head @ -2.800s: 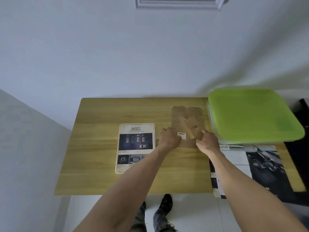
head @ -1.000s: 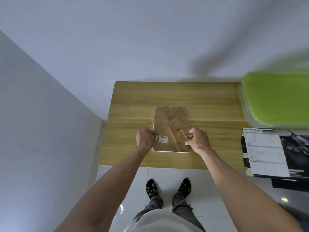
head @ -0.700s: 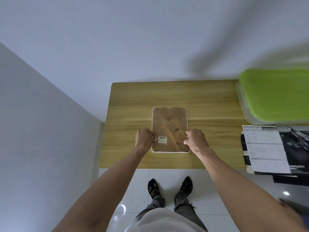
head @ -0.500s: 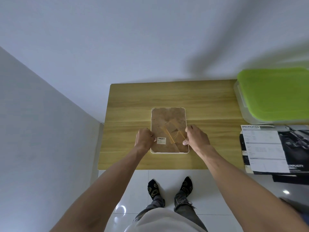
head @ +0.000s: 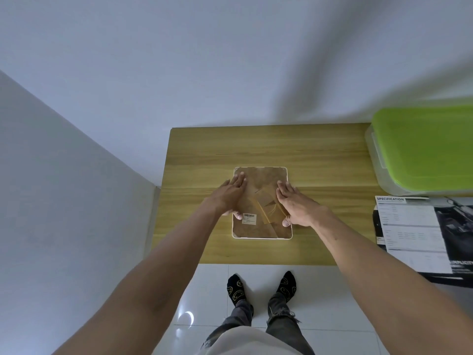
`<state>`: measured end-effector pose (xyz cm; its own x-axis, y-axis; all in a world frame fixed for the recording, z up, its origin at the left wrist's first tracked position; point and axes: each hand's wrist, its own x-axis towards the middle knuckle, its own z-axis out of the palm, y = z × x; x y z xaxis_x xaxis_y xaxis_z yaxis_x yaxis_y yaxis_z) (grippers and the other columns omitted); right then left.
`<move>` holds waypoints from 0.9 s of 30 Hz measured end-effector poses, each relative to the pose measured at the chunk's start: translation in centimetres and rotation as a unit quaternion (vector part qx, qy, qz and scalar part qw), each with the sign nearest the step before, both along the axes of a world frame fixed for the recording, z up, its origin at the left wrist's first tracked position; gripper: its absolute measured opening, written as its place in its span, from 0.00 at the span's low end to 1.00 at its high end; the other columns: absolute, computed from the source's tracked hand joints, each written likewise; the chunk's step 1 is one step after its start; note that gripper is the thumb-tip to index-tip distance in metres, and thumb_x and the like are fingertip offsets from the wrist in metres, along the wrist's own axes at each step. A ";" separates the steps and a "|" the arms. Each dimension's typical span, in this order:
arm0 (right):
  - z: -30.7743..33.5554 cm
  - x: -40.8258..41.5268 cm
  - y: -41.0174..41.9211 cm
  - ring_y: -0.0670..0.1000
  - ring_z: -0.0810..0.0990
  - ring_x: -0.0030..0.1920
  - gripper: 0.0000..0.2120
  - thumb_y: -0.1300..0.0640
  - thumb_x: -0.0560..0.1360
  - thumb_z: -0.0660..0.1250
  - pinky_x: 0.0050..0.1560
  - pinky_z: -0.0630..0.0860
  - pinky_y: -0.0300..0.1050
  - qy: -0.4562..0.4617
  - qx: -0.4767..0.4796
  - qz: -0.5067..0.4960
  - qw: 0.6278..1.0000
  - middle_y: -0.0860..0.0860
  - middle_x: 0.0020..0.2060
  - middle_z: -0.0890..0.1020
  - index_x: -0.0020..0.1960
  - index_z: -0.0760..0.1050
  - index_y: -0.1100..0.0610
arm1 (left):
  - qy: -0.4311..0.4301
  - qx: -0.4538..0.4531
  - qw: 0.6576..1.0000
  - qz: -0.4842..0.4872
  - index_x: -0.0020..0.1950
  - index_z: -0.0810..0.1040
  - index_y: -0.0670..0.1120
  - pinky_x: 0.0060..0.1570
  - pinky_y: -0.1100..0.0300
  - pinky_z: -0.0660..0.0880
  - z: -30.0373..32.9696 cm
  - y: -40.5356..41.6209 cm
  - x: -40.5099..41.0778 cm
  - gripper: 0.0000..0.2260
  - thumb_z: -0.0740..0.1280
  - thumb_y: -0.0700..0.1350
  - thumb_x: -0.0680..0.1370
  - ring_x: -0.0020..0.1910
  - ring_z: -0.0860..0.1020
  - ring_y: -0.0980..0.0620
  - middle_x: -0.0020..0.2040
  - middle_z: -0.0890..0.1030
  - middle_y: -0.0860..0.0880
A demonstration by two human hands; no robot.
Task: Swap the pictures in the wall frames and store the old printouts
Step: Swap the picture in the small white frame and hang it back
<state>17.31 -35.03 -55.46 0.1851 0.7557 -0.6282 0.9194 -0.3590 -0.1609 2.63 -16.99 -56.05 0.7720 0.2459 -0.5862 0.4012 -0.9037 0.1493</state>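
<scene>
A white picture frame lies face down on the wooden table, its brown backing board up, with a folded stand and a small barcode label on it. My left hand lies flat on the backing's left side with fingers spread. My right hand lies flat on the right side, thumb near the frame's right edge. Neither hand grips anything. Printouts headed "SPECIFICATION" lie stacked at the table's right end.
A clear plastic box with a green lid stands at the table's back right, above the printouts. A wall corner runs along the table's left and back. My feet in dark socks stand on white floor tiles below the table's front edge.
Both hands have opened from pinching the frame's sides and slid forward to lie flat on the backing board. Earlier the backing was set on the frame that held the safety picture.
</scene>
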 end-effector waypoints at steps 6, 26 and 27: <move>-0.5 1.0 -0.9 0.57 0.34 0.78 0.51 0.45 0.78 0.67 0.78 0.37 0.48 0.005 0.009 0.033 0.999 0.59 0.76 0.31 0.78 0.32 0.64 | 0.018 0.046 0.997 -0.056 0.79 0.40 0.37 0.76 0.55 0.46 0.6 0.0 1.0 0.61 0.78 0.60 0.65 0.79 0.46 0.43 0.79 0.40 0.38; -0.2 1.6 3.7 0.55 0.31 0.77 0.74 0.43 0.60 0.82 0.78 0.42 0.56 -0.022 -0.051 0.051 0.997 0.56 0.75 0.27 0.76 0.25 0.60 | 0.017 0.017 0.998 -0.052 0.78 0.37 0.36 0.77 0.54 0.44 0.1 0.3 2.8 0.66 0.81 0.56 0.60 0.78 0.39 0.43 0.78 0.35 0.39; -0.2 1.7 3.5 0.54 0.30 0.77 0.73 0.43 0.60 0.82 0.77 0.42 0.56 -0.009 -0.049 0.046 0.998 0.54 0.75 0.26 0.76 0.25 0.59 | 0.015 0.007 0.999 -0.043 0.78 0.36 0.37 0.77 0.54 0.44 -0.1 0.4 2.7 0.66 0.82 0.56 0.60 0.78 0.38 0.44 0.78 0.34 0.40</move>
